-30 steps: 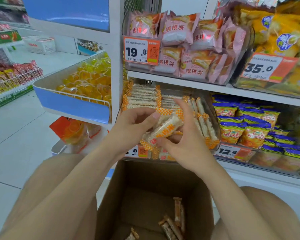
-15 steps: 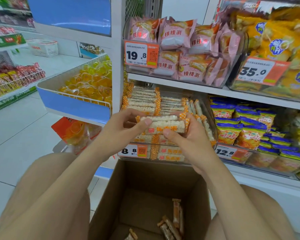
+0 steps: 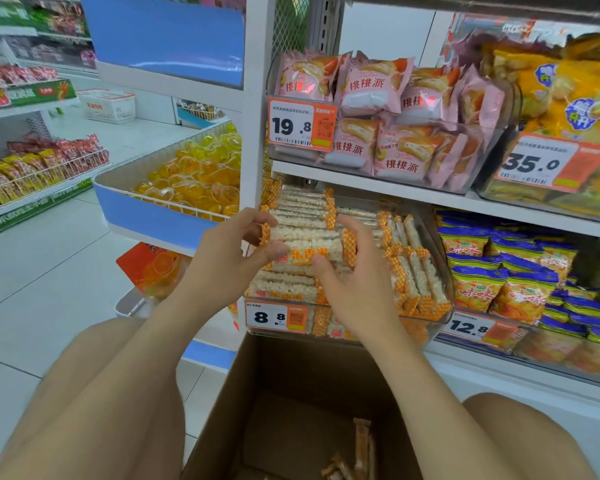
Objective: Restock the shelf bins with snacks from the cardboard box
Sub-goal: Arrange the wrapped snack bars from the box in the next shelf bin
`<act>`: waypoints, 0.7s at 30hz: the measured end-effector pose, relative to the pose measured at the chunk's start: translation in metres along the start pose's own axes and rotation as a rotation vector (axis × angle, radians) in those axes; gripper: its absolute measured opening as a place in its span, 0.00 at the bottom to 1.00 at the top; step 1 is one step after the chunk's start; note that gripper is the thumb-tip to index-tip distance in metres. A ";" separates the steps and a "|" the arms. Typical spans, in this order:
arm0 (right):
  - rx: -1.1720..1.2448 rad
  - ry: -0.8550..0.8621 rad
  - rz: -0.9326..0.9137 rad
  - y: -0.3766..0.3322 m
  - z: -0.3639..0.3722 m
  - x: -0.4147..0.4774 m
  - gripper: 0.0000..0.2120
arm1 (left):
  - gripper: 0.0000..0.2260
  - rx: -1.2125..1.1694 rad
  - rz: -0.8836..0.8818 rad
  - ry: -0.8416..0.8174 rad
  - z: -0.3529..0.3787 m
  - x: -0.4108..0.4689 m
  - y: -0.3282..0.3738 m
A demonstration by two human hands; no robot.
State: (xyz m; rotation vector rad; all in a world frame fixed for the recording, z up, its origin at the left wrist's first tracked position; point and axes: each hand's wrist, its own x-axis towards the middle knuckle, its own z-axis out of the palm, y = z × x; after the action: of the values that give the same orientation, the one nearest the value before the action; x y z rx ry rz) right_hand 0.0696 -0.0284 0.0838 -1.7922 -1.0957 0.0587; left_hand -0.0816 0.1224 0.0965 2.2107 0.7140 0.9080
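Left hand [image 3: 227,261] and right hand [image 3: 355,289] each grip one end of a small stack of snack bars [image 3: 307,242]. Its long axis is level and runs left to right, just above the clear plastic bin [image 3: 326,329]. The wrappers are clear film over knobbly white filling, with orange-checked ends. An open cardboard box [image 3: 222,410] sits below.

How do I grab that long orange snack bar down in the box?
Pinch the snack bar across its narrow middle, reaching straight down through the open top of the cardboard box. It is long and thin, and the box walls block any sideways reach.
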 end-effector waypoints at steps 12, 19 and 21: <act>-0.395 -0.082 -0.047 0.018 0.033 0.039 0.21 | 0.22 0.307 -0.055 0.068 0.030 0.028 -0.018; -0.401 0.036 -0.119 0.015 0.026 0.044 0.15 | 0.19 0.340 -0.037 0.046 0.025 0.028 -0.018; -0.411 0.043 -0.119 0.017 0.027 0.044 0.12 | 0.17 0.365 -0.037 0.091 0.027 0.028 -0.015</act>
State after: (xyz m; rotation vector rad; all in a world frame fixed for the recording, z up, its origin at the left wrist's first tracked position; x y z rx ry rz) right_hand 0.0929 0.0199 0.0755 -2.0720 -1.2462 -0.2946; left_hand -0.0475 0.1414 0.0820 2.4718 1.0296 0.9227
